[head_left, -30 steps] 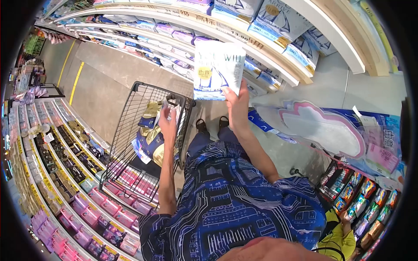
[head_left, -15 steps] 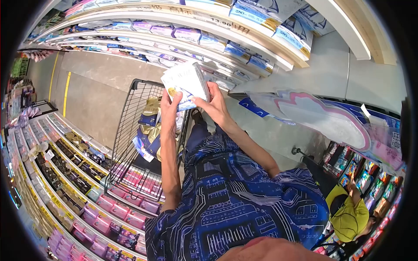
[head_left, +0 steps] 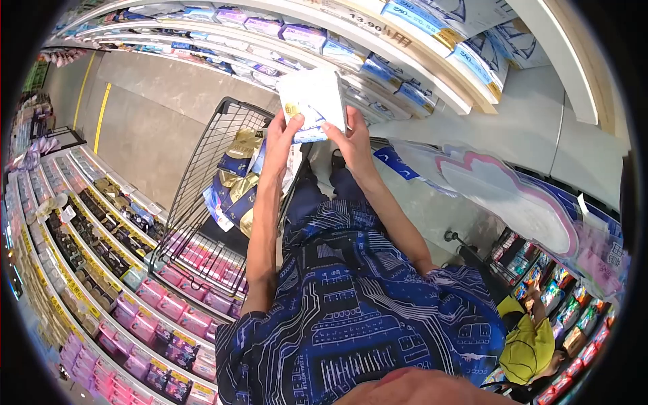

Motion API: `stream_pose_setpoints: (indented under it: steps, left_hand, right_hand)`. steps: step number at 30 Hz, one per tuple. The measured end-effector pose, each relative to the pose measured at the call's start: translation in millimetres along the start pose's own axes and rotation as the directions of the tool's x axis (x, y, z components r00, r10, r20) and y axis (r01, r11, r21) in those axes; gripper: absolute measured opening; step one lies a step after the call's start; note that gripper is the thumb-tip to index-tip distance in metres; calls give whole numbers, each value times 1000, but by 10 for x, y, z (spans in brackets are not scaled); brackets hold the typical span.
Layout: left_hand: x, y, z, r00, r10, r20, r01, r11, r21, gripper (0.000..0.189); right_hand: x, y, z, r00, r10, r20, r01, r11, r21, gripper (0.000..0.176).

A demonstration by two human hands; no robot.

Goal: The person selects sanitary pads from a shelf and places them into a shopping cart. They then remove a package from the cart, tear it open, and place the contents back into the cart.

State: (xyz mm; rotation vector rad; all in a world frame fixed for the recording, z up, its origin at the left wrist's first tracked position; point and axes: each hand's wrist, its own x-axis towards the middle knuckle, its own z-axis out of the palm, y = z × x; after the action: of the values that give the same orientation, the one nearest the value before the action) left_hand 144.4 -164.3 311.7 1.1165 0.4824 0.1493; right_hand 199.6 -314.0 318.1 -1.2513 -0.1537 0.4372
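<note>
A white and blue pack of sanitary pads [head_left: 314,94] is held up in front of me, over the edge of the shopping cart. My left hand [head_left: 278,143] grips its lower left side, with the thumb on the front. On the lower right, my right hand [head_left: 354,140] clasps it the same way. The pack's upper part looks washed out by light. Below and left stands the black wire cart [head_left: 190,158], holding several dark blue and gold packages [head_left: 236,192] and a white-blue one.
Shelves of similar packs [head_left: 412,98] run along the front and right. Tiered racks with pink and purple boxes [head_left: 145,317] lie at left. A clear display panel [head_left: 513,196] juts out at right. A person in a yellow-green top [head_left: 530,347] is by the lower-right shelves.
Both hands have shifted right and slightly upward in view with the pack, which now stands more upright. The cart and surroundings have shifted a little in view.
</note>
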Motion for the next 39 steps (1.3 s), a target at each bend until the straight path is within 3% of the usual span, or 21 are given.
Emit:
stream_pose_setpoints:
  steps: [5,10,11,14,18,22,26,32,39]
  left_hand:
    - [70,99,42,988,43,149,-58,994,97,50]
    - [180,63,297,977,101,190,-144,963,226,54]
    - [229,18,367,968,105,229,-142,979,149,55]
    - [301,-4,641,945,157,287,-221,954,204,57]
    - [341,47,1023,925,143,351,-274,892,359,67]
    - [496,-222,1177,871,319,373,-479,717,506,75]
    - [600,-383,1277,875,172,453,-371,840,397,78]
    - [812,-610,1467,838,194,510,-301,944,136,78]
    - [970,-588,1490,766,161,623,-265,961,77,85]
  right_hand:
    - [-46,18,-152,998,-62,11,63,997,-54,50]
    - [-256,-108,-189,967,-154,-205,112,972,-206,56]
    - [-298,-157,-183,950,-184,-253,123,963,-238,56]
    - [-435,63,-400,965,119,-234,-95,989,110,50]
    - [-526,314,-608,924,372,-87,-370,928,45,57]
    - [-495,585,-762,826,520,216,-478,851,-219,59]
    - [-446,726,-727,802,542,251,-465,830,-307,47]
    - [-440,1062,-869,808,421,412,-294,894,-337,27]
    - [-472,1034,-906,818,472,330,-388,875,-290,27]
